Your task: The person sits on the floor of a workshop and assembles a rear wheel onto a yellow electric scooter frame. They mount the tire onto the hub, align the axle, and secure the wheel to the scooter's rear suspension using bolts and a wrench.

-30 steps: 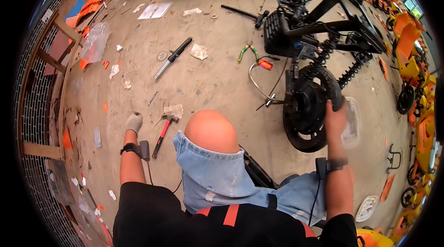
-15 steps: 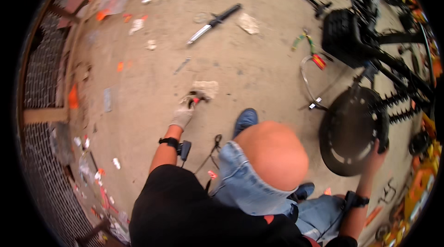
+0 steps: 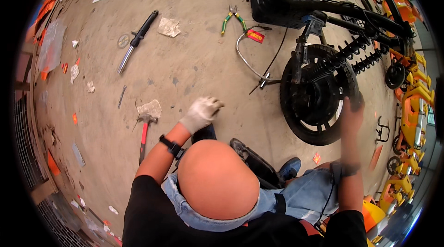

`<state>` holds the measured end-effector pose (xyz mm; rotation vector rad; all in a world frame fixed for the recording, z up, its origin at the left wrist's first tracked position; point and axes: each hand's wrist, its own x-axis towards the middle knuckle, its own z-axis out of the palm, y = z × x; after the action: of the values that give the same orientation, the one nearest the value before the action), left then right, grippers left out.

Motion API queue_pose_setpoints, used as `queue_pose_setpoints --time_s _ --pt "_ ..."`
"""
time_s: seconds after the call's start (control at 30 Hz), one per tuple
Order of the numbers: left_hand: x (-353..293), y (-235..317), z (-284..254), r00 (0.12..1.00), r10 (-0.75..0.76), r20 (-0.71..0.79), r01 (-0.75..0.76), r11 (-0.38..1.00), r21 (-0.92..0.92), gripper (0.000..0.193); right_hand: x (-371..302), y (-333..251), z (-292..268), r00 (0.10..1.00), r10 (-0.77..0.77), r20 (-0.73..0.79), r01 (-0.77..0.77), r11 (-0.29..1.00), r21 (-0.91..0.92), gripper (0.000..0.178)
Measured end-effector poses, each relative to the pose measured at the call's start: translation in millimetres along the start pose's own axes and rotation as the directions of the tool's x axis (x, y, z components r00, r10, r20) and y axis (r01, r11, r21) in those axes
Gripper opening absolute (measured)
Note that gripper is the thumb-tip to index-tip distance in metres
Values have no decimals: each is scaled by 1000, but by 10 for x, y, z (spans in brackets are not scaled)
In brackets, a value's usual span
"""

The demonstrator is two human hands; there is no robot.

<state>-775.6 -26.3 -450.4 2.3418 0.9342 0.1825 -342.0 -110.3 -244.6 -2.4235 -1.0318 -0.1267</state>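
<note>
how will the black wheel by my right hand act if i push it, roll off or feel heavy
The wheel probably won't roll off freely, as it appears joined to the black frame through coil springs. It's likely heavy for its size, given the broad, solid-looking hub. Its treaded tyre should resist slipping.

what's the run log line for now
left hand: white-gloved, fingers curled | right hand: blurred, at black-tyred round wheel | red-and-black claw hammer: on tan floor
</note>
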Motion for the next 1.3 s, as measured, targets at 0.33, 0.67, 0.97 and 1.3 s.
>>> queue_pose_setpoints --time_s 0.33,0.67,0.97,1.3 --pt "2044 610 890 972 38 233 -109 947 301 25 33 9 28 998 -67 -2 67 995 76 62" --pt "2351 338 1621 980 -121 -160 148 974 169 21 20 -45 -55 999 5 37 -9 991 131 65" --pt "1908 565 459 967 -252 31 249 964 89 32 29 -31 -159 1000 -24 7 23 989 148 67" --pt "58 1197 -1953 742 -253 -621 101 958 -270 17 39 90 -314 997 9 83 -22 986 164 69"
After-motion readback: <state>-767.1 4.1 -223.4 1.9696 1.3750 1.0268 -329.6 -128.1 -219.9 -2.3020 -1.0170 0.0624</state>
